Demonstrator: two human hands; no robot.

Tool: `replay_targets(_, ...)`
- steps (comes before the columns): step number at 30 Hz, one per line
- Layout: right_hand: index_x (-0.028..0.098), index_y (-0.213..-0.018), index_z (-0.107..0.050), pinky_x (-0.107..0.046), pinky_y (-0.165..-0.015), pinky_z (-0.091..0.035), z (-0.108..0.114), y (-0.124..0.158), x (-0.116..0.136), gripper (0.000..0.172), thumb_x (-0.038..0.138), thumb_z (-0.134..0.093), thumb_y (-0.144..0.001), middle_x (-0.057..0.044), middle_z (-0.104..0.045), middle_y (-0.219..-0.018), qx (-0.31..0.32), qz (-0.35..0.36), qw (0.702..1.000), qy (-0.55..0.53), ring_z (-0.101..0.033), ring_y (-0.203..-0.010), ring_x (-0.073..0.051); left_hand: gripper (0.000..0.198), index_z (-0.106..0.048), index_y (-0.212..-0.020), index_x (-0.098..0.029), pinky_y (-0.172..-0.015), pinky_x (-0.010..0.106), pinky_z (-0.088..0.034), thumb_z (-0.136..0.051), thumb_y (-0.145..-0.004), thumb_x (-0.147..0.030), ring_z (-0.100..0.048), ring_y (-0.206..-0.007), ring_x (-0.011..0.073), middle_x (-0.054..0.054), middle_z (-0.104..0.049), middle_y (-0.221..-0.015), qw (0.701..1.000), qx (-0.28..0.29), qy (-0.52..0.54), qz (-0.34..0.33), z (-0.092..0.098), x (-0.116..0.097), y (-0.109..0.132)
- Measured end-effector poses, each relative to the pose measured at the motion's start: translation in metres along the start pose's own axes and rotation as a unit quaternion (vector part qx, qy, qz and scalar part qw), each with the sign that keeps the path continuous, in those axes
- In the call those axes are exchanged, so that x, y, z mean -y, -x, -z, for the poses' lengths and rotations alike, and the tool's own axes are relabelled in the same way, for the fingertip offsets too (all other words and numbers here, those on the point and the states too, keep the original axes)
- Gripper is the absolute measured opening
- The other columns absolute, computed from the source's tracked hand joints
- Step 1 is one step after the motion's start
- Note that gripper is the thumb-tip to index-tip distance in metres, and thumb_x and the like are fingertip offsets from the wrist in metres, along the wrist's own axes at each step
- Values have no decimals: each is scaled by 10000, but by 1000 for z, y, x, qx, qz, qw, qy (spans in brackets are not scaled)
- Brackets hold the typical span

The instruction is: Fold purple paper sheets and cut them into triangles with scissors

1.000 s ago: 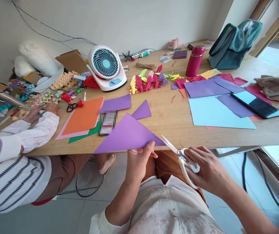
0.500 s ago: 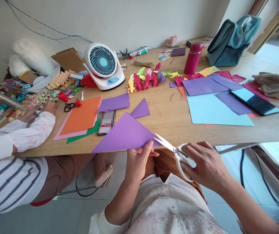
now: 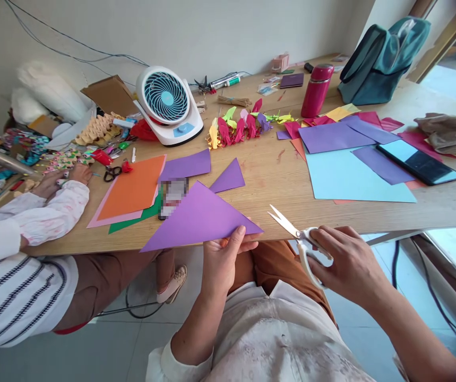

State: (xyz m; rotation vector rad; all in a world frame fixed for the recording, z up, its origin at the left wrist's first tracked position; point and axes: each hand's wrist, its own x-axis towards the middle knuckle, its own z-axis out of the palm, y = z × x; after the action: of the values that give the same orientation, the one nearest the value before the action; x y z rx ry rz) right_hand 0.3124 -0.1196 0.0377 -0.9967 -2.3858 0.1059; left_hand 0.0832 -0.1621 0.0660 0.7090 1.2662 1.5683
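Observation:
My left hand pinches a triangular sheet of purple paper near its right corner, thumb on top and fingers beneath, at the table's front edge. In my right hand is a pair of white-handled scissors, with fingers through the loops. The blades are slightly apart and point up and left, a short way right of the paper's tip without touching it. Behind the sheet lies a smaller purple paper triangle. A pixelated phone is partly covered by the held sheet's left side.
A co-worker's hands handle small things at far left. Orange paper lies near black scissors. Behind stand a fan and a red bottle. Light-blue paper, a dark phone and a teal bag are at right.
The scissors in my right hand have moved right, away from the purple paper's corner. The held paper has shifted slightly left.

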Motion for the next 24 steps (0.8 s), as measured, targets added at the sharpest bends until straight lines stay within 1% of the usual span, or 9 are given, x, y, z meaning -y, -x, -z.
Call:
replay_targets(2, 213, -901, -541, -334, -716, -347, -1, -1, 4, 66, 268, -538, -938, -4, -579, -729, 3, 9, 1000, -10, -514, -647, -165, 275, -756, -911, -128, -611, 268, -636, -802, -796, -374, -786, -783, 240, 100, -792, -975, 1000, -4, -1, 4, -1, 0, 1)
replay_targets(4, 215, -895, -555, -334, -714, -343, -2, -3, 10, 59, 257, -534, -931, -6, -590, -725, 2, 11, 1000, -20, -509, -637, -162, 287, -755, -895, -126, -626, 278, -642, -811, -783, -384, -787, -780, 245, 101, -793, -967, 1000, -8, -4, 8, -1, 0, 2)
replay_targets(8, 212, -902, -580, -341, -732, -344, -6, -7, 16, 80, 276, -546, -936, -18, -637, -753, -3, 10, 1000, -19, -531, -648, -165, 275, -744, -824, -137, -658, 323, -659, -829, -757, -389, -787, -768, 262, 70, -785, -825, 1000, -3, 4, 13, -2, 1, 3)
replay_targets(14, 208, -888, -590, -345, -730, -336, -7, -8, 15, 78, 264, -561, -935, -20, -661, -763, -15, 20, 1000, 6, -539, -650, -162, 260, -730, -807, -148, -681, 354, -670, -843, -740, -372, -786, -750, 258, 44, -774, -800, 1000, -5, 16, 12, -1, 2, 3)
replay_targets(20, 201, -873, -587, -351, -727, -345, -6, -10, 16, 91, 259, -567, -941, -16, -669, -747, -33, 38, 998, 22, -560, -645, -164, 208, -728, -796, -155, -681, 342, -670, -834, -756, -330, -783, -735, 239, 23, -763, -793, 999, 4, 38, 16, -1, 1, 4)
replay_targets(24, 201, -861, -576, -350, -739, -354, -4, -11, 15, 93, 242, -572, -945, -6, -669, -728, -43, 53, 997, 34, -562, -623, -150, 218, -710, -753, -154, -669, 331, -664, -836, -747, -331, -784, -732, 245, 19, -754, -764, 999, 0, 38, 23, -2, -2, 5)
